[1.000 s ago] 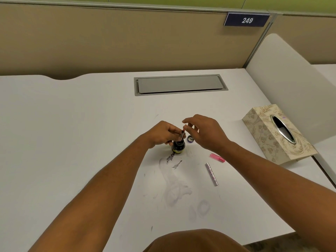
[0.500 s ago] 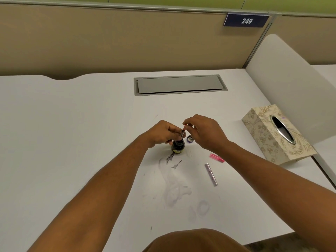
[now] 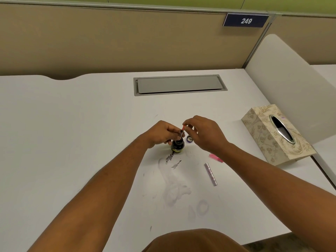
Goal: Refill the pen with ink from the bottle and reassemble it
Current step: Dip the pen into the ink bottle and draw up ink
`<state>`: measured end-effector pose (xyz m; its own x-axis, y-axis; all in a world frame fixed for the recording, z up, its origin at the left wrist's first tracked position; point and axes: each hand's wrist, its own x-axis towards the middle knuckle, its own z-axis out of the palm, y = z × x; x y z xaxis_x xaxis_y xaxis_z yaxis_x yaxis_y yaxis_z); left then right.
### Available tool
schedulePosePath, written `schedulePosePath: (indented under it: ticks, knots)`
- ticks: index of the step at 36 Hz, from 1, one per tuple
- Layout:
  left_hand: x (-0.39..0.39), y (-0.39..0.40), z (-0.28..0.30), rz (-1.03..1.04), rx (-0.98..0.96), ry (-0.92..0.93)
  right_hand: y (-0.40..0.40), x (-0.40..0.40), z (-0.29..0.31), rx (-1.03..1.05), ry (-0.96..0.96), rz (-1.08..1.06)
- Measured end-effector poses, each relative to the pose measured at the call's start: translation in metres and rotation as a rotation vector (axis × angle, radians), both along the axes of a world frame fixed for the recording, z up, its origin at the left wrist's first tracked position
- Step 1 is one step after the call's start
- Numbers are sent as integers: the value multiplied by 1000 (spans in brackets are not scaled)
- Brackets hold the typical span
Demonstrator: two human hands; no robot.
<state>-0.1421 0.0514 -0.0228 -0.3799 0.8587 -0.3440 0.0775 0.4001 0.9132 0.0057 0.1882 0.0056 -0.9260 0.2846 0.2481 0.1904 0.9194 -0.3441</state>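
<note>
A small dark ink bottle (image 3: 177,146) stands open on the white desk (image 3: 72,135), its cap (image 3: 189,138) lying just to the right. The pen's inner section (image 3: 181,132) stands nearly upright with its lower end in the bottle's mouth. My left hand (image 3: 163,132) grips that section at the middle. My right hand (image 3: 201,132) pinches the thin red plunger end (image 3: 183,127) sticking out of its top. A silver pen barrel (image 3: 211,174) and a pink pen part (image 3: 216,157) lie on the desk right of the bottle.
A patterned tissue box (image 3: 272,135) sits at the right by a white divider (image 3: 291,84). A grey cable hatch (image 3: 179,84) is set into the desk behind. Ink smears (image 3: 172,160) and wiped stains mark the desk in front of the bottle.
My right hand's fingers have risen slightly, drawing the red plunger end up out of the pen section. The left hand and bottle have stayed in place.
</note>
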Motion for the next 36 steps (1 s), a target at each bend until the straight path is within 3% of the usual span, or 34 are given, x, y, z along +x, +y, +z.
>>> schedulePosePath:
  ticks: [36]
  knots:
    - [-5, 3, -9, -4, -1, -7, 0, -3, -4, -13, 26, -25]
